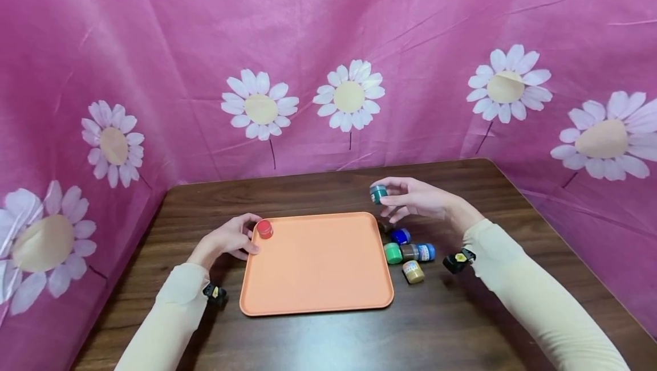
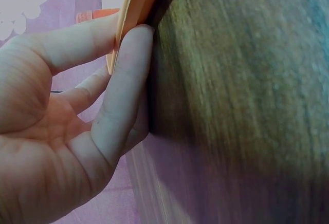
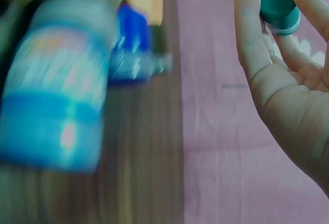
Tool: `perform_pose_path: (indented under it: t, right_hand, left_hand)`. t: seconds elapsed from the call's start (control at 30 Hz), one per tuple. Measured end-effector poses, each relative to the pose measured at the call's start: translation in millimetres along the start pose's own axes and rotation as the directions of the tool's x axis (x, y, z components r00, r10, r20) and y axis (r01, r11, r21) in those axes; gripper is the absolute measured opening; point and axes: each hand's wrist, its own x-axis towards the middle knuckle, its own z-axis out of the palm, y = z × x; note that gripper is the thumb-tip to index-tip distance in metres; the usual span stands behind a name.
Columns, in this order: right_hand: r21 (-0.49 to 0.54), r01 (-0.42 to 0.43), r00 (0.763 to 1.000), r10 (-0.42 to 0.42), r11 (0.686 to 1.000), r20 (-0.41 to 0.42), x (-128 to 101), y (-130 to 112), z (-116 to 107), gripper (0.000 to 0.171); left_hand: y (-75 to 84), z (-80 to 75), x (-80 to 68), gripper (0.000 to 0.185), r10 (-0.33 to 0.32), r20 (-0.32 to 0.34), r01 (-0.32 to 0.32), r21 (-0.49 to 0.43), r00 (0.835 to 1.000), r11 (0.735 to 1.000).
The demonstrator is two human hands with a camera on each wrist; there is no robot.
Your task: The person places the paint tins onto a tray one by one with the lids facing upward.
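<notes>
Nearest the viewer, two forearms in cream ribbed sleeves come in over a dark brown wood-grain desk (image 1: 318, 342), each with a small black camera strapped at the wrist. Between the hands lies a flat, rounded-corner rectangular orange plastic tray (image 1: 315, 268) with a low raised rim and a matte face.

The left hand (image 1: 226, 240) rests at the tray's far left corner; in the left wrist view its fingers (image 2: 123, 90) curl against the tray's thin edge. At its fingertips, on the tray's corner, sits a small round jar with a red screw cap (image 1: 264, 229); whether the fingers actually grip it I cannot tell.

Just below the right hand, beside the tray's right edge, a cluster of little cylindrical paint jars lies on the desk: a yellow-capped one (image 1: 413, 272) closest, a green-capped one (image 1: 393, 253) and a light-blue-capped one (image 1: 425, 252), then a dark-blue-capped one (image 1: 400, 236).

The right hand (image 1: 418, 199) is raised above them, thumb and fingertips pinching a small teal-capped jar (image 1: 378, 194).

Behind hangs a smooth, creased pink cloth printed with white daisies (image 1: 349, 97).
</notes>
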Motion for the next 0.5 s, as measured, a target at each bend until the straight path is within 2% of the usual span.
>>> perform_pose_path:
  t: [0.3,0.5]
  right_hand:
    - [0.000,0.021,1.000,-0.021,1.000,0.023,26,-20,27,0.057]
    - [0.009,0.026,0.999,-0.026,1.000,0.035,41,-33,42,0.054]
  left_hand:
    - [0.6,0.2,-1.4,0.077,-0.013,0.000,0.013,0.023,1.000,1.000]
    - [2.4,0.1,-4.1,0.078,-0.011,0.006,0.011,0.021,1.000,1.000]
